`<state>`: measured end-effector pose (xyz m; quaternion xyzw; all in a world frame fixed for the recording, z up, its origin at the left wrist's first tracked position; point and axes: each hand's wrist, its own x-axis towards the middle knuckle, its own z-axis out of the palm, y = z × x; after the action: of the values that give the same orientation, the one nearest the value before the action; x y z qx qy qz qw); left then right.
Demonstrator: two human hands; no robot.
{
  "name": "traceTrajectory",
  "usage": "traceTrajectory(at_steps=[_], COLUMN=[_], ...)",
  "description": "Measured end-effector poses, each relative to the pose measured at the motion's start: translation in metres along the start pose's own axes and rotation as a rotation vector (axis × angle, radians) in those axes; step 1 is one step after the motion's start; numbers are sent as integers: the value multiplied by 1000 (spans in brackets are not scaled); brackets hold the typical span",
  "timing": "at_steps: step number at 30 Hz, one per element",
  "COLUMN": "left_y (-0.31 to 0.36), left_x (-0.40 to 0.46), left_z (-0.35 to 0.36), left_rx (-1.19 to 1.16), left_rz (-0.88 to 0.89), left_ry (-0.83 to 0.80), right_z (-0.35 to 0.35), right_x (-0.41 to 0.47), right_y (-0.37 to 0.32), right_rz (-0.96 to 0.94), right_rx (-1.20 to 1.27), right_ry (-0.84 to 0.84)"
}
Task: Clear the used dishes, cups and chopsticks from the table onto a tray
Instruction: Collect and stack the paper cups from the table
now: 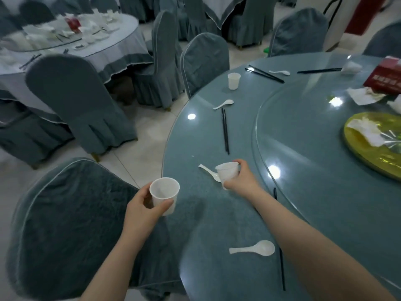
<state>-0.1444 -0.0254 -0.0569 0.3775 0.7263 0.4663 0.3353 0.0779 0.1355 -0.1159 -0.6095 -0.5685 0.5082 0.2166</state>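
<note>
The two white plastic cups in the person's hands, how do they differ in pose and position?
The white plastic cup in the left hand is held upright off the table's edge, above a chair, its open mouth facing the camera; the white plastic cup in the right hand is tilted, low over the round blue-grey glass table beside a white spoon. The left hand wraps from below; the right hand grips from the side. Both look empty.

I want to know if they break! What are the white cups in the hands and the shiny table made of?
The two small white cups look like thin, slightly see-through disposable plastic, probably bendy rather than breakable. The round blue-green table top seems covered by glass: it mirrors ceiling lights sharply.
</note>
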Motion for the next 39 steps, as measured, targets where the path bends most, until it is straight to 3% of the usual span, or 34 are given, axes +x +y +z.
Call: traceTrajectory(at_steps=[4, 11, 18, 23, 34, 39], left_y=[1, -1, -22, -41, -64, -71], left_x=[-12, -45, -77, -90, -35, 39], left_z=[-23, -91, -206, -288, -420, -487], left_rx=[11, 125, 254, 264, 344, 259], left_rz=[62, 249, 414, 364, 295, 257], left_ry=[-61, -232, -276, -187, 18, 141], right_z=[15, 76, 193, 275, 387, 405], right_x=[-55, -170, -263, -298, -255, -178], right_y=[-34, -69, -113, -150, -241, -306], right_rz=[-133, -323, -392, -354, -512, -537], right_rx=[225, 418, 270, 227, -153, -152], right_ry=[-133, -164, -230, -294, -433, -349])
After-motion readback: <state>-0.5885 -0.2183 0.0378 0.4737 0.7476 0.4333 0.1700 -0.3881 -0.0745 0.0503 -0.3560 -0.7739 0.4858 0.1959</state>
